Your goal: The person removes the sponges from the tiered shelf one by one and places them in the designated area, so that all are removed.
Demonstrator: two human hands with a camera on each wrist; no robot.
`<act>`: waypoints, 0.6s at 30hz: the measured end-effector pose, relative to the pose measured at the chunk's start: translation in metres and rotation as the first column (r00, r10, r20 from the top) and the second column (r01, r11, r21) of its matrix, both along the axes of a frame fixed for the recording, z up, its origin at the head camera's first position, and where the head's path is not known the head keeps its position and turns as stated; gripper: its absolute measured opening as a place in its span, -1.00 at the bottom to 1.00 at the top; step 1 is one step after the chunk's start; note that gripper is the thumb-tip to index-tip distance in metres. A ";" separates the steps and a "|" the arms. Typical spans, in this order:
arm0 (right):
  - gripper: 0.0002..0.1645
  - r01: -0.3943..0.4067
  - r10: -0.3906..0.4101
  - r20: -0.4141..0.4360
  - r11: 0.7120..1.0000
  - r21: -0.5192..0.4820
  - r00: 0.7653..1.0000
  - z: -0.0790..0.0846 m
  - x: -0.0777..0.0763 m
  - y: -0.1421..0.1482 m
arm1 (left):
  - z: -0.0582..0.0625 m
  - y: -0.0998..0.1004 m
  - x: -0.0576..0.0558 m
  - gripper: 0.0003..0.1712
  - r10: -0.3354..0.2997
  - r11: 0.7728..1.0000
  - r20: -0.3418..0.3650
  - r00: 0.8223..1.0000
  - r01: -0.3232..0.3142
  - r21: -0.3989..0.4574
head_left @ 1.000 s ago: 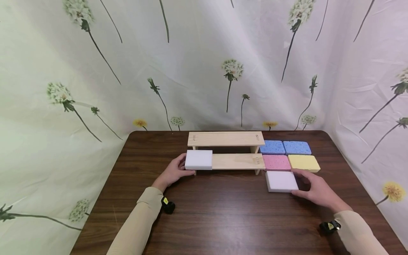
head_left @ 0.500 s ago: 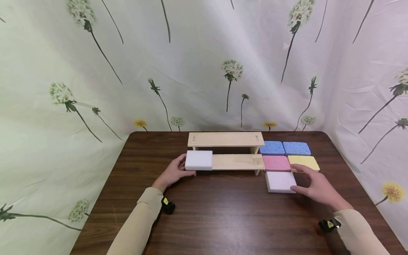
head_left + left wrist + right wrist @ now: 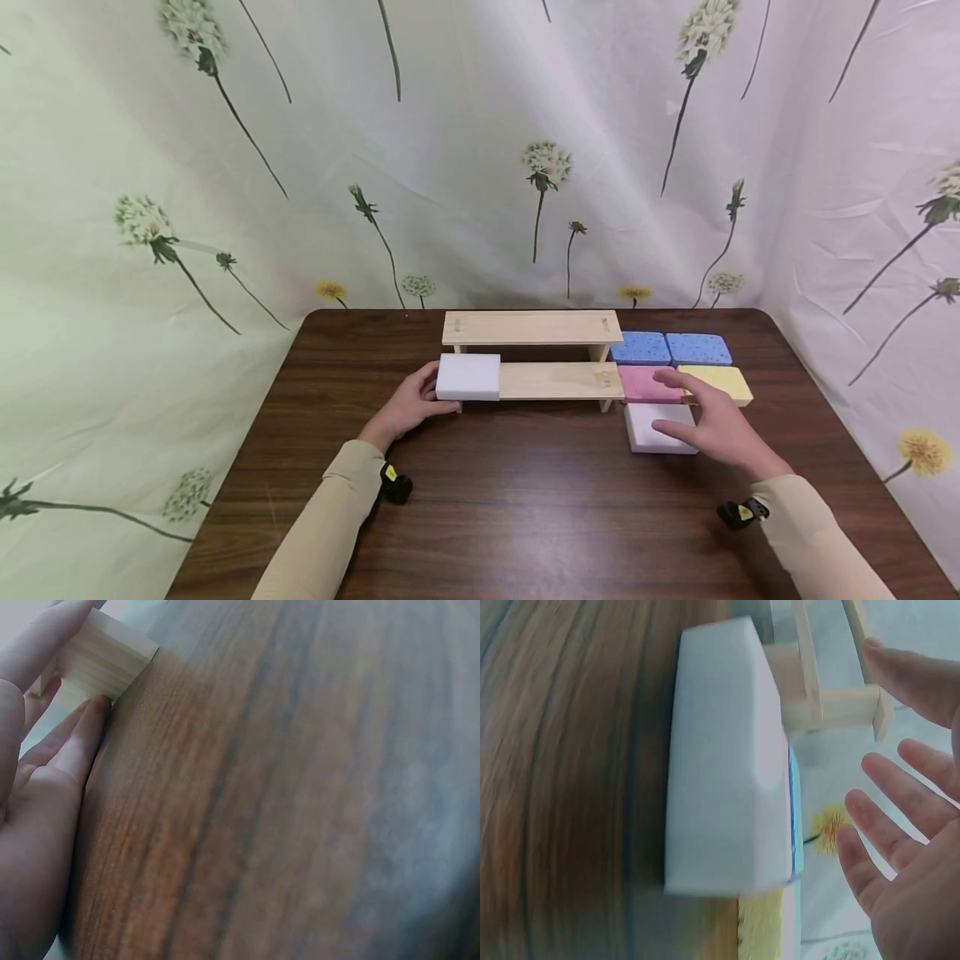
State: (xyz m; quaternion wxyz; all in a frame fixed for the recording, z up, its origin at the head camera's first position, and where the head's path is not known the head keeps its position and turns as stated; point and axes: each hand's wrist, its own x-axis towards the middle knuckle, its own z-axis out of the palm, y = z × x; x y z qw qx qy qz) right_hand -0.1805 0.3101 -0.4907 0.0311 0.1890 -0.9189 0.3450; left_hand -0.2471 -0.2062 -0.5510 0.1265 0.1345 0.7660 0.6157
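Note:
My left hand [image 3: 408, 406] grips the left end of the front wooden stand [image 3: 555, 381], thumb in front and fingers along its side. In the left wrist view, the fingertips meet the stand's wooden leg [image 3: 97, 664]. On that end of the stand sits a white foam sponge [image 3: 468, 377]. My right hand [image 3: 720, 421] hovers over a second white foam sponge [image 3: 660, 433] on the table, thumb and fingers spread, holding nothing. The right wrist view shows this white block [image 3: 716, 765] apart from the open fingers [image 3: 885, 802].
Behind the front stand is a taller wooden stand [image 3: 532, 327]. To the right lie a pink sponge [image 3: 643, 382], a yellow sponge [image 3: 731, 385] and two blue sponges [image 3: 641, 347]. The dark wooden table [image 3: 495, 508] backs onto a flower-printed curtain [image 3: 465, 167].
My right hand has let go of the second white sponge, and has lifted and shifted left above it. That sponge stays in front of the pink one. The left hand holds its place.

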 end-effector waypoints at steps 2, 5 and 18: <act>-0.07 -0.020 0.020 0.005 0.999 -0.026 1.000 0.001 -0.002 -0.006 | 0.000 0.000 0.000 -0.06 -0.001 1.000 0.001 1.000 0.001 0.004; -0.09 -0.038 0.039 0.023 0.998 -0.058 0.999 0.003 -0.005 -0.016 | 0.000 0.000 0.000 -0.07 -0.002 1.000 0.001 1.000 0.002 0.009; -0.09 -0.147 0.148 -0.004 0.978 -0.147 0.989 0.002 -0.018 -0.067 | 0.001 0.000 0.000 -0.07 -0.002 1.000 -0.001 1.000 0.002 0.007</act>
